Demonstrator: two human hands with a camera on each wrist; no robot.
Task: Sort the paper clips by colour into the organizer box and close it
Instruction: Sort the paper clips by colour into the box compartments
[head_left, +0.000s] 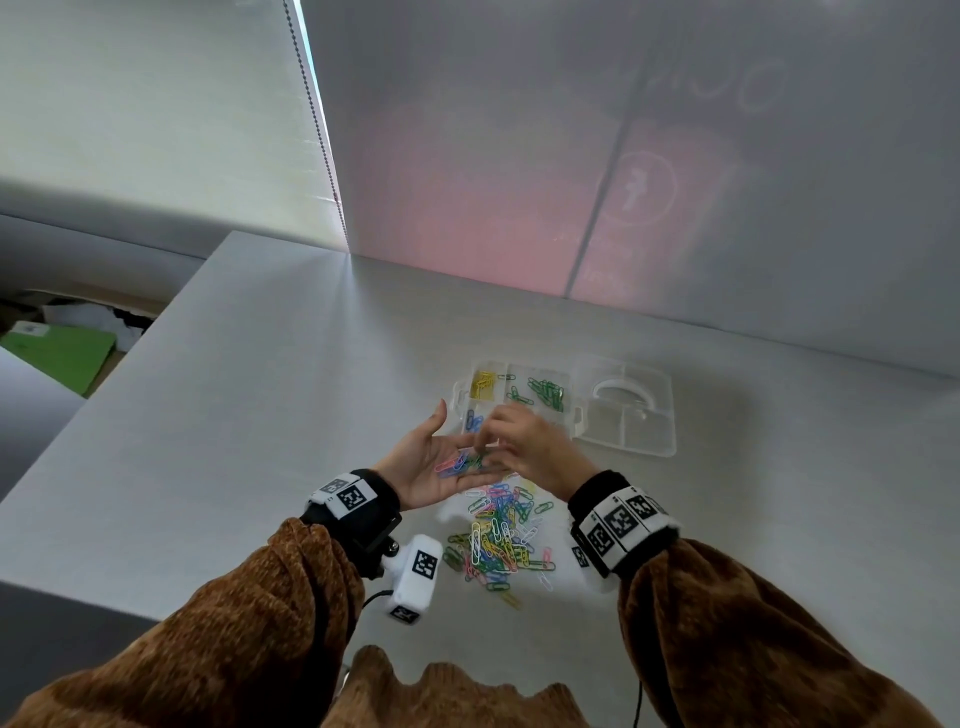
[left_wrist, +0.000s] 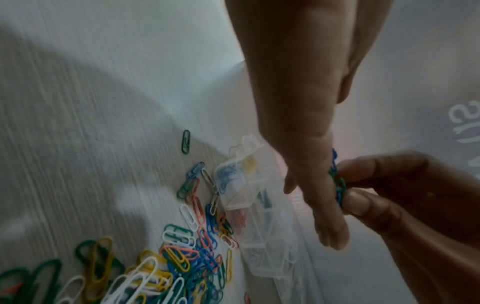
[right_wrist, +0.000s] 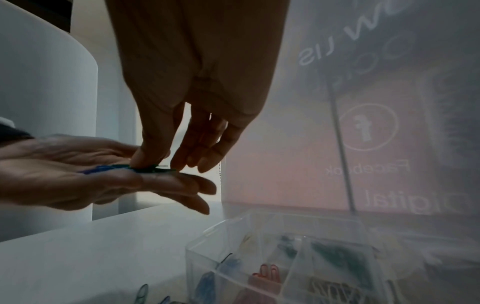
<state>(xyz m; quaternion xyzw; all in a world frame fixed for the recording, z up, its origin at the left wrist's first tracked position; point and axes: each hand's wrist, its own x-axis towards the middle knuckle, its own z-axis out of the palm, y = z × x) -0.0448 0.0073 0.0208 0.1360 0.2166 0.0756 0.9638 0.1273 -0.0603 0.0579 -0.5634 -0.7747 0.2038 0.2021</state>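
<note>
A: Head view. Left hand (head_left: 431, 462) palm up, fingers flat, a few clips (head_left: 460, 462) lying on the palm. Right hand (head_left: 524, 447) above it, fingertips down on those clips.

B: Box?

A: Box (head_left: 511, 397) open on the bench (head_left: 260, 415), toward the far edge, lid (head_left: 628, 405) flat to its right. Yellow clips in the far-left cell, green in the next, blue in the near-left. Loose pile (head_left: 498, 535) on the bench nearer the person, between the wrists.

B: Left wrist view?

A: Left hand (left_wrist: 306, 144) seen from below, fingers straight. Right fingers (left_wrist: 369, 201) pinch green and blue clips (left_wrist: 339, 187) at its edge. Pile (left_wrist: 182, 257) and box (left_wrist: 249, 195) below; one green clip (left_wrist: 186, 142) apart from the pile.

B: Right wrist?

A: Right hand (right_wrist: 187, 102) thumb and forefinger closed on a dark green clip (right_wrist: 153, 169) lying on the flat left hand (right_wrist: 85, 174); other fingers relaxed. Box (right_wrist: 285, 257) underneath, blue and red clips visible inside.
</note>
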